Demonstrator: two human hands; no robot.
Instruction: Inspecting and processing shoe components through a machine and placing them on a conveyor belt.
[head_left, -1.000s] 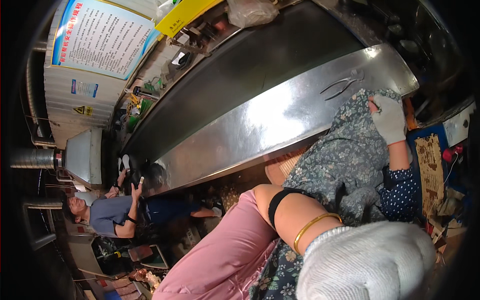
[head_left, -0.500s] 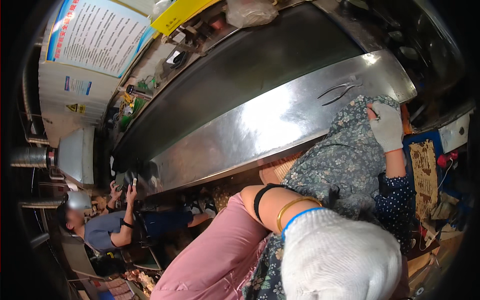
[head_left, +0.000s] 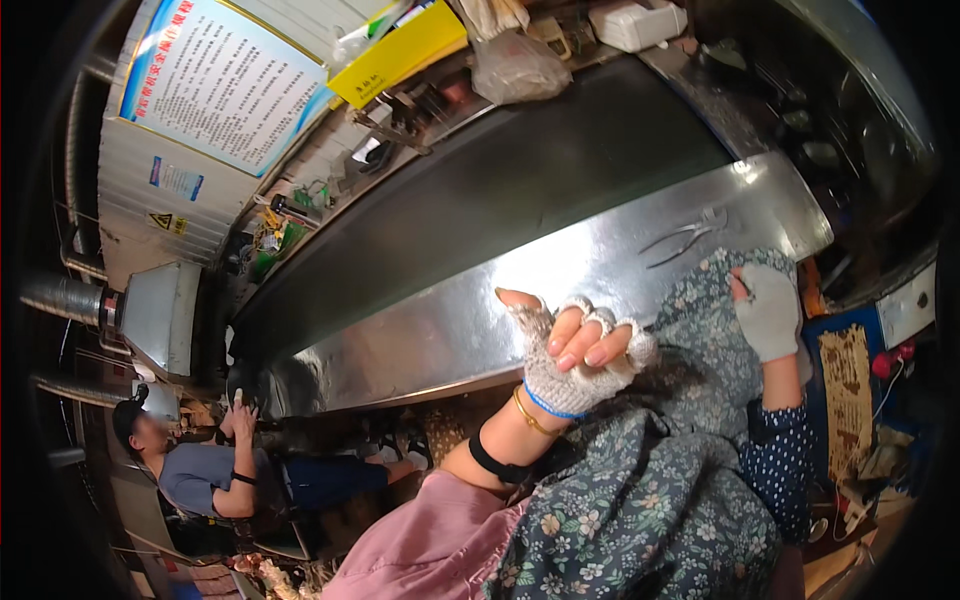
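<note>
My left hand [head_left: 578, 352], in a white knit glove with bare fingertips, is raised over the near edge of the shiny metal ledge [head_left: 450, 335]. Its thumb sticks out and its fingers curl loosely, with nothing in them. A gold bracelet and a black band circle that arm. My right hand [head_left: 768, 312], gloved too, is closed at the upper edge of a dark floral apron [head_left: 610, 500] drawn up to the ledge; its grip is partly hidden. Metal pliers [head_left: 682, 240] lie on the ledge, left of and beyond my right hand.
A dark belt-like surface [head_left: 500, 190] runs behind the ledge. Beyond it stand a yellow box [head_left: 400, 55], a plastic bag [head_left: 520, 68] and assorted tools. At left, a co-worker [head_left: 215, 470] works at the far end. A blue-framed panel [head_left: 845, 400] stands at right.
My left hand has swung from the near foreground up to the ledge, turning so its curled fingers show. My right hand keeps its place by the apron. The view has shifted slightly.
</note>
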